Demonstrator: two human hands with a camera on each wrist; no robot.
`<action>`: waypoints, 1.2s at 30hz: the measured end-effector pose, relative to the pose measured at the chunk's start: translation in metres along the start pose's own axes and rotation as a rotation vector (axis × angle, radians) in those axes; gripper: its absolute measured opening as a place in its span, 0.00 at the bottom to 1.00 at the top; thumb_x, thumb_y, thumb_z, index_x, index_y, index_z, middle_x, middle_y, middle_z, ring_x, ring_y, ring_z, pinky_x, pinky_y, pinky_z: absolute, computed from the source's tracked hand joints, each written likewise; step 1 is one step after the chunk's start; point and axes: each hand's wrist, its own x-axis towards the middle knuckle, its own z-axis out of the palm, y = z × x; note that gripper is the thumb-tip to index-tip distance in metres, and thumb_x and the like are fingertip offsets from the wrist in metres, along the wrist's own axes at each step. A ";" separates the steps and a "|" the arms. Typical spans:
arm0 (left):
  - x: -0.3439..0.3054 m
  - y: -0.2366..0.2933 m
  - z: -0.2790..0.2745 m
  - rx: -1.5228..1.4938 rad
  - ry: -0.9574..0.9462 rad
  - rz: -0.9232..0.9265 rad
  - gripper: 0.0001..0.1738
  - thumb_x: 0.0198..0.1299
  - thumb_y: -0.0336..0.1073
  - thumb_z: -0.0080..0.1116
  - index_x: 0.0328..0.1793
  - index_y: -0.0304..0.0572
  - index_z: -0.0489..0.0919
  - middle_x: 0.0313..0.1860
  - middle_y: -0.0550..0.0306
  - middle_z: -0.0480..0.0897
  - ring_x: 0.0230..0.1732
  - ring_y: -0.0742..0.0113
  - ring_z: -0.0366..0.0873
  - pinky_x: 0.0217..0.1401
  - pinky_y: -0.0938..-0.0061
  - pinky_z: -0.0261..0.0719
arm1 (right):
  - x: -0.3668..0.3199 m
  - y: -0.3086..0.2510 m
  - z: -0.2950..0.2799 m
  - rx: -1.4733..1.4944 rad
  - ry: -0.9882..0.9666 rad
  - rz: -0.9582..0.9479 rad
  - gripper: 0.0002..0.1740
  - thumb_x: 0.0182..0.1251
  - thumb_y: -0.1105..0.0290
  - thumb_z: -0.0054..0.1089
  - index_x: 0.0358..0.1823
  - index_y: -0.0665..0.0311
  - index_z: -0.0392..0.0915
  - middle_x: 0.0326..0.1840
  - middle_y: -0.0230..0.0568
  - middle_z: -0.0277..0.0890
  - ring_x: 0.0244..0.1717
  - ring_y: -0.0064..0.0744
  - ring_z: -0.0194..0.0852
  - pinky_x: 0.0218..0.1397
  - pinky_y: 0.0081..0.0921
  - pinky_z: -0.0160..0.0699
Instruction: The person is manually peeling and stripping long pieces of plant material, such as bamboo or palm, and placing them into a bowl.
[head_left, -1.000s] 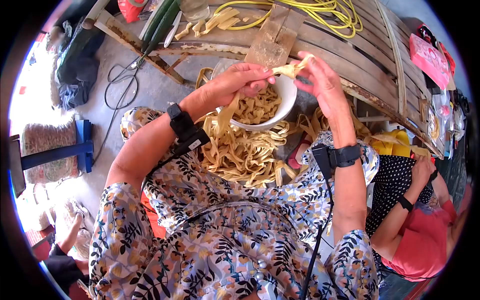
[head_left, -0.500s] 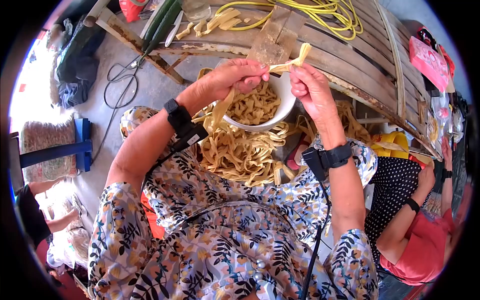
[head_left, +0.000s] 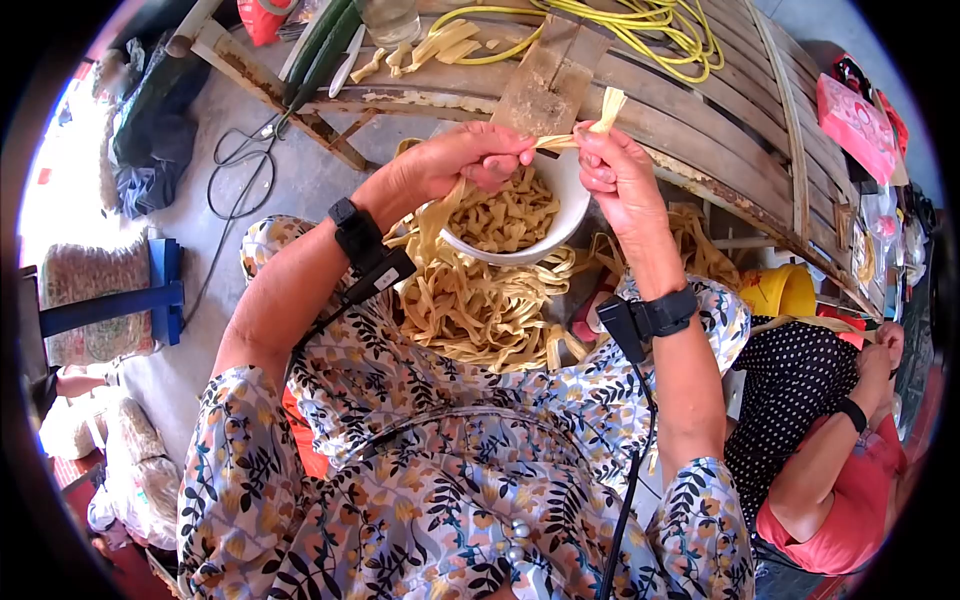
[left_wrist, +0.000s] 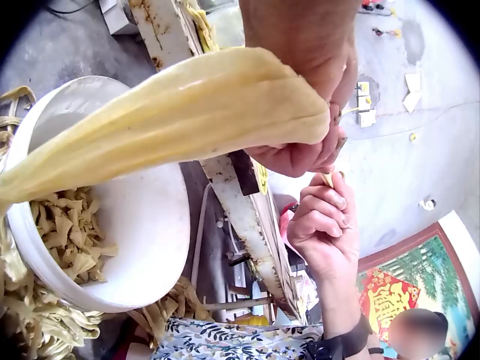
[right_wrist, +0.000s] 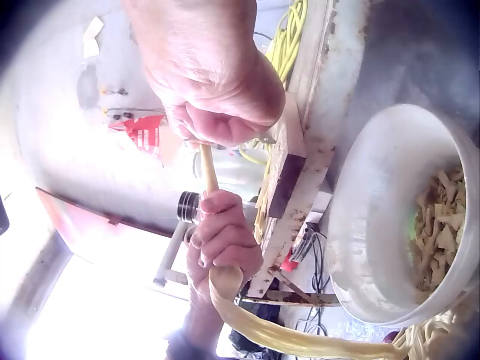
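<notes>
A long, pale yellow, flat pliable strip (left_wrist: 180, 112) runs between both hands above a white bucket (head_left: 575, 190). My left hand (head_left: 470, 160) pinches it between thumb and fingers, and its tail hangs from that hand past the bucket's left side. My right hand (head_left: 622, 175) grips it near the other end, where a short flared tip sticks up above the fingers. The stretch between the hands looks narrow and taut. Short cut pieces (head_left: 505, 215) of the same yellow stuff lie in the bucket. Long loose strips (head_left: 490, 315) are heaped below it, by the lap.
Beyond the bucket stands a slatted bench (head_left: 680, 120) with a wooden board (head_left: 545, 85), yellow cord (head_left: 670, 35), green cucumber-like vegetables (head_left: 320, 55) and a white-handled knife (head_left: 347, 62). A yellow bucket (head_left: 785, 290) and another person (head_left: 835, 490) are at right. A black cable (head_left: 245, 170) lies on the floor.
My right hand's fingers went from spread to gripping the strip's end, and its tip now points up. In the last half second both hands have barely moved. The person at right moved their hands.
</notes>
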 end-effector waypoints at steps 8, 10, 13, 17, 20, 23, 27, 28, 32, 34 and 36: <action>-0.002 0.010 -0.004 -0.013 0.006 0.007 0.13 0.64 0.39 0.46 0.31 0.39 0.73 0.13 0.73 0.61 0.12 0.86 0.49 0.13 0.88 0.46 | 0.003 -0.008 0.003 0.183 -0.087 0.117 0.10 0.58 0.71 0.56 0.39 0.69 0.73 0.21 0.26 0.63 0.16 0.08 0.51 0.16 0.06 0.48; -0.005 0.012 -0.005 -0.058 -0.037 -0.004 0.13 0.64 0.39 0.46 0.32 0.38 0.73 0.14 0.72 0.63 0.12 0.86 0.51 0.13 0.89 0.47 | 0.004 -0.006 0.004 0.174 -0.110 0.113 0.12 0.60 0.68 0.55 0.40 0.69 0.72 0.21 0.27 0.63 0.17 0.08 0.51 0.17 0.06 0.49; -0.011 0.019 0.001 0.197 0.076 0.038 0.11 0.64 0.39 0.45 0.36 0.38 0.73 0.15 0.71 0.65 0.14 0.85 0.56 0.16 0.90 0.54 | 0.006 -0.010 0.009 0.116 -0.083 0.116 0.14 0.62 0.64 0.54 0.40 0.70 0.72 0.22 0.29 0.64 0.19 0.10 0.53 0.17 0.06 0.50; -0.009 0.022 -0.011 0.747 0.194 0.287 0.11 0.64 0.37 0.45 0.38 0.37 0.75 0.20 0.68 0.70 0.22 0.82 0.63 0.24 0.89 0.61 | 0.013 -0.016 0.007 0.006 -0.025 0.033 0.16 0.63 0.61 0.54 0.39 0.70 0.74 0.24 0.32 0.68 0.20 0.12 0.57 0.18 0.07 0.53; 0.001 0.036 -0.022 0.912 0.352 0.351 0.12 0.63 0.36 0.46 0.35 0.35 0.76 0.21 0.68 0.70 0.23 0.82 0.63 0.26 0.86 0.63 | 0.023 -0.021 0.001 -0.071 0.080 -0.059 0.12 0.61 0.65 0.56 0.37 0.69 0.75 0.25 0.34 0.70 0.21 0.13 0.60 0.19 0.08 0.58; 0.015 0.049 -0.015 0.918 0.500 0.455 0.11 0.61 0.36 0.48 0.34 0.35 0.76 0.20 0.68 0.68 0.22 0.81 0.61 0.26 0.85 0.62 | 0.042 -0.024 -0.002 -0.104 0.176 -0.151 0.09 0.60 0.69 0.57 0.35 0.69 0.75 0.26 0.34 0.71 0.21 0.13 0.59 0.19 0.06 0.59; 0.046 0.060 -0.024 1.104 0.675 0.767 0.13 0.55 0.39 0.53 0.29 0.35 0.78 0.17 0.59 0.72 0.19 0.73 0.66 0.23 0.76 0.64 | 0.062 -0.025 -0.002 -0.070 0.234 -0.289 0.06 0.57 0.72 0.59 0.33 0.67 0.76 0.27 0.36 0.73 0.22 0.14 0.63 0.21 0.09 0.64; 0.050 0.063 -0.026 1.116 0.714 0.737 0.12 0.54 0.39 0.54 0.28 0.36 0.78 0.15 0.58 0.70 0.18 0.71 0.64 0.23 0.75 0.63 | 0.066 -0.025 -0.002 -0.073 0.251 -0.301 0.06 0.56 0.72 0.60 0.33 0.67 0.75 0.27 0.36 0.74 0.22 0.14 0.64 0.21 0.10 0.65; 0.058 0.066 -0.032 1.126 0.729 0.675 0.12 0.57 0.40 0.53 0.31 0.38 0.79 0.16 0.67 0.68 0.20 0.80 0.60 0.23 0.82 0.60 | 0.075 -0.025 -0.003 -0.113 0.302 -0.321 0.06 0.56 0.72 0.60 0.32 0.67 0.75 0.26 0.36 0.74 0.21 0.14 0.64 0.21 0.10 0.65; 0.060 0.066 -0.034 1.091 0.753 0.651 0.12 0.57 0.40 0.53 0.31 0.38 0.79 0.16 0.67 0.68 0.20 0.80 0.60 0.22 0.82 0.60 | 0.077 -0.023 -0.004 -0.118 0.308 -0.313 0.06 0.56 0.72 0.60 0.32 0.67 0.75 0.26 0.36 0.74 0.21 0.14 0.64 0.21 0.10 0.66; 0.059 0.067 -0.034 1.101 0.756 0.660 0.12 0.57 0.40 0.53 0.31 0.38 0.79 0.16 0.67 0.68 0.20 0.80 0.60 0.22 0.81 0.60 | 0.077 -0.023 -0.002 -0.112 0.308 -0.312 0.06 0.56 0.72 0.61 0.31 0.67 0.75 0.26 0.36 0.74 0.21 0.14 0.64 0.21 0.10 0.66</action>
